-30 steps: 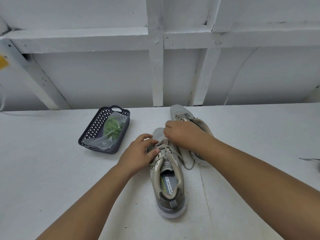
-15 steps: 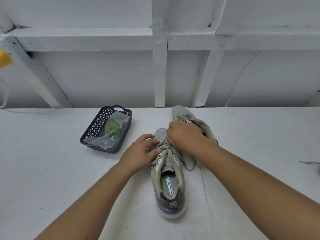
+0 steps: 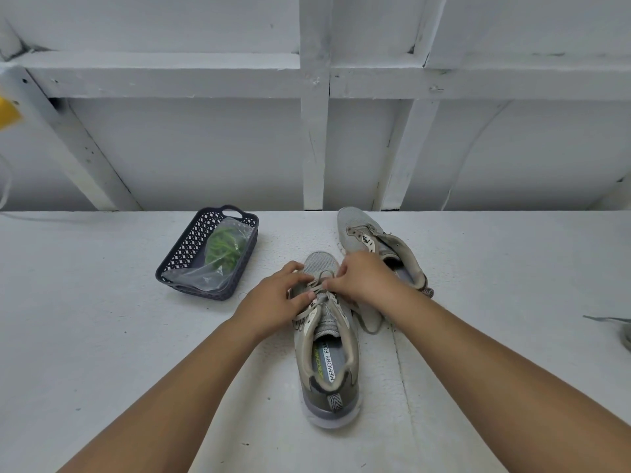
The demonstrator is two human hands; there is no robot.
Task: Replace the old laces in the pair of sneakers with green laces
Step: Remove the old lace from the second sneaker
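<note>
A grey sneaker (image 3: 327, 356) lies on the white table, toe pointing away from me, with its old grey lace (image 3: 316, 288) still threaded. My left hand (image 3: 273, 298) holds the shoe's left side near the eyelets, thumb on the lace. From the right, my right hand (image 3: 365, 281) pinches the lace at the lower eyelets. The second grey sneaker (image 3: 368, 237) lies behind and to the right with no lace in it; my right wrist covers part of it. Green laces (image 3: 223, 247) sit in a clear plastic bag inside a dark basket (image 3: 191, 247).
The white table (image 3: 102, 336) ends at a white framed wall (image 3: 314, 131) behind the shoes. A loose grey lace (image 3: 607, 319) lies at the right edge of the view. Something yellow (image 3: 6, 112) shows at the far left.
My right hand has slid toward me and to the left along the lace row, uncovering more of the rear sneaker. My left hand stays on the shoe.
</note>
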